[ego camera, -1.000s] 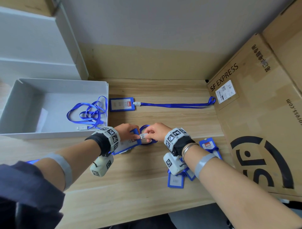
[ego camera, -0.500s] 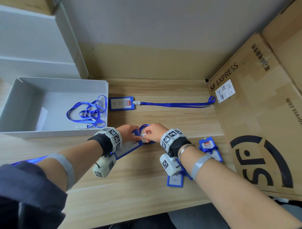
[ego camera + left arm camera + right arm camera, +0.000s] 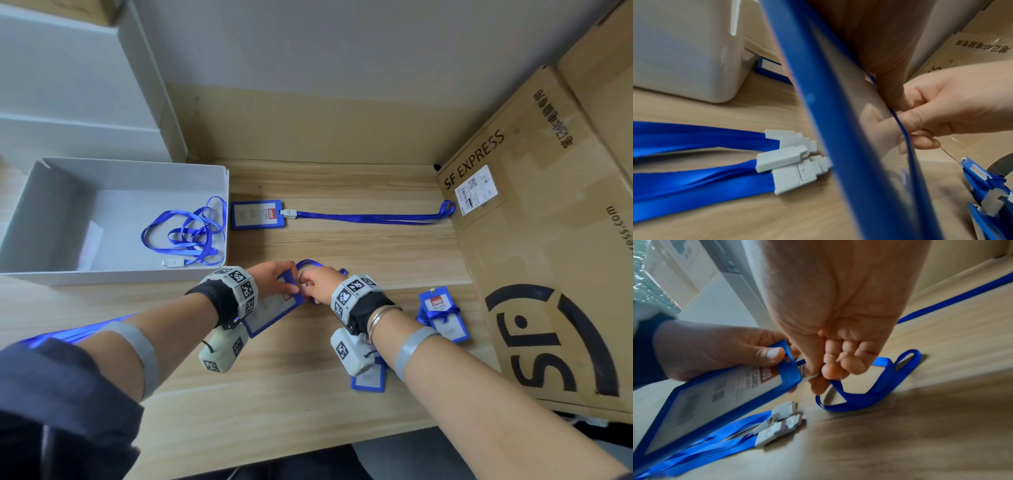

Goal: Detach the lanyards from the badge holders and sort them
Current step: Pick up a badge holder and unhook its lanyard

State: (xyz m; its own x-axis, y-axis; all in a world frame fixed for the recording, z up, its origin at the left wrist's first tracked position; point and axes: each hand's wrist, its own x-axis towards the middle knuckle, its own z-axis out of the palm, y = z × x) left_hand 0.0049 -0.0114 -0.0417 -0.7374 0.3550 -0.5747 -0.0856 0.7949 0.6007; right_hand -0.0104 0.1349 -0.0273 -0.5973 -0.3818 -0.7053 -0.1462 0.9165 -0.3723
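My left hand (image 3: 275, 279) grips the top edge of a blue badge holder (image 3: 274, 310), thumb on its frame, tilted up off the wooden table (image 3: 308, 394). My right hand (image 3: 317, 284) pinches the pale clip of the blue lanyard (image 3: 869, 386) at the holder's top slot; the clip itself is mostly hidden by the fingers. The lanyard's strap loops on the table just behind the hands. Beneath the holder lie several detached lanyards (image 3: 715, 170) with grey clips (image 3: 777, 426).
A white bin (image 3: 113, 166) at the left holds loose lanyards (image 3: 186, 233). Another badge (image 3: 257, 214) with its lanyard (image 3: 370, 216) lies at the back. A pile of badge holders (image 3: 442, 315) sits by my right forearm. A large cardboard box (image 3: 548, 240) walls the right side.
Both hands stay together at the holder's clip. The right wrist has drawn slightly left and the holder is tilted a little more.
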